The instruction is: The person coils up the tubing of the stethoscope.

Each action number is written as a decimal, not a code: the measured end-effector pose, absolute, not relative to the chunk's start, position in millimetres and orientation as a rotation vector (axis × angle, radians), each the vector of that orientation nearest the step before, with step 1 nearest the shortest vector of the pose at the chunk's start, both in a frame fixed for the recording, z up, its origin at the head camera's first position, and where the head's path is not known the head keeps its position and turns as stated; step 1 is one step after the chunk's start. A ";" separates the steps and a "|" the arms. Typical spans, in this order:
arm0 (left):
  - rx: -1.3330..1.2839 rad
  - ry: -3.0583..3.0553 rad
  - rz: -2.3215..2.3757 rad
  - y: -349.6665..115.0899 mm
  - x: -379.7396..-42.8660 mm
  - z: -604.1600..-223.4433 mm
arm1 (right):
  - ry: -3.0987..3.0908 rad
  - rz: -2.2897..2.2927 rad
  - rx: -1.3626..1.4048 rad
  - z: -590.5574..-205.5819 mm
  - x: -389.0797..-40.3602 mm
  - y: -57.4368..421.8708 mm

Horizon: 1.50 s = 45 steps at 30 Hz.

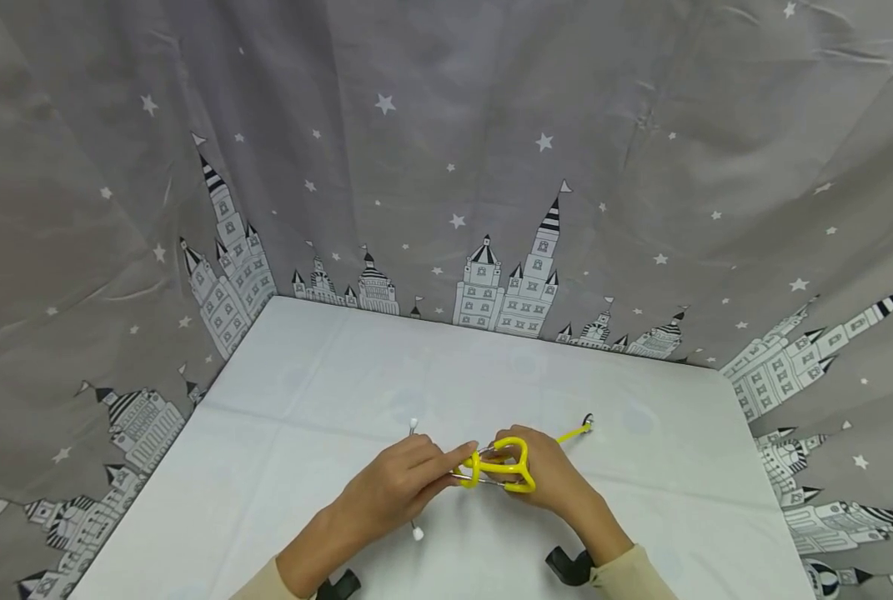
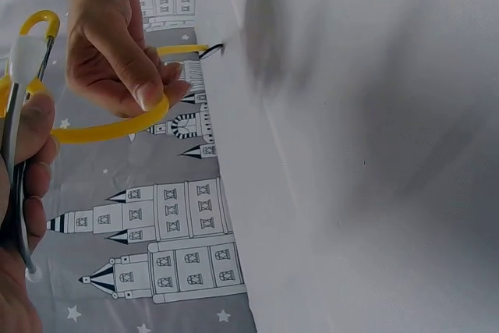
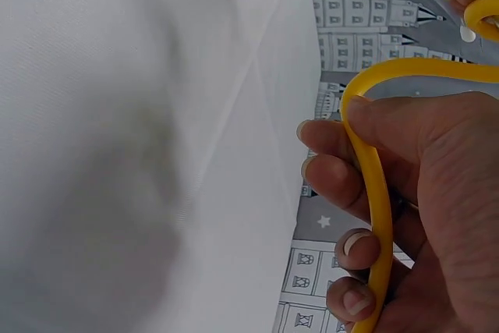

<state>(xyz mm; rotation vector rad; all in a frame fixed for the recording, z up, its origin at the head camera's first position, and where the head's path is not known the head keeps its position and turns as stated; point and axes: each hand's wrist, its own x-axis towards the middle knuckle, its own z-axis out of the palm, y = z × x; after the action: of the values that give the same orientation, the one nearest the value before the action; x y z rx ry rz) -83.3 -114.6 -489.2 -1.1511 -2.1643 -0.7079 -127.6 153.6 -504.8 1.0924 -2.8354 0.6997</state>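
Note:
A yellow stethoscope [image 1: 524, 454] is held between both hands above the white table. My left hand [image 1: 393, 485] grips its metal ear tubes, and the white ear tips [image 1: 413, 424] stick out on either side of that hand. Yellow tubing [image 2: 109, 133] wraps across the metal tubes just ahead of the left fingertips. With thumb and fingers, my right hand [image 3: 444, 161] holds a bend of the tubing [image 3: 376, 193]. Past the right hand, the tube's far end carries the chest piece [image 1: 588, 421], which has a dark rim.
The table [image 1: 303, 367] has a white cover. A grey curtain [image 1: 416, 67] printed with castles and stars hangs along its back and sides. Black wrist devices [image 1: 569, 567] show at both forearms.

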 end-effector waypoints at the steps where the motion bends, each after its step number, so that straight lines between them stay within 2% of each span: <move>1: -1.153 -2.175 -0.714 -114.8 -83.1 -489.8 | -2.841 0.692 1.093 -505.6 -127.0 153.6; 6: -1.161 -2.212 -0.758 -115.1 -82.8 -493.1 | -2.877 0.666 1.076 -509.5 -124.7 154.9; 14: -1.146 -2.261 -0.788 -117.0 -81.5 -498.1 | -3.072 0.743 0.800 -512.3 -131.2 153.5; 19: -1.102 -2.287 -0.834 -121.9 -82.4 -500.1 | -3.014 0.788 0.747 -520.3 -131.4 158.7; 26: -0.974 -2.330 -0.870 -133.8 -87.9 -500.7 | -2.964 0.811 0.822 -524.7 -118.1 158.1; 37: -0.799 -2.372 -0.794 -149.8 -98.8 -515.0 | -2.789 0.792 0.955 -515.3 -75.5 151.4; 45: -0.739 -2.391 -0.729 -156.0 -101.9 -525.8 | -2.571 0.739 1.071 -492.6 -60.4 148.6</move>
<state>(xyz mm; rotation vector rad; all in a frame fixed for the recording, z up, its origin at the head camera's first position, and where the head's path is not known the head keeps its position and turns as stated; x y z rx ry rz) -101.9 -156.0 -525.8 -0.7389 -2.3912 -0.7289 -60.4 148.6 -492.6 1.0707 -2.5715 0.7391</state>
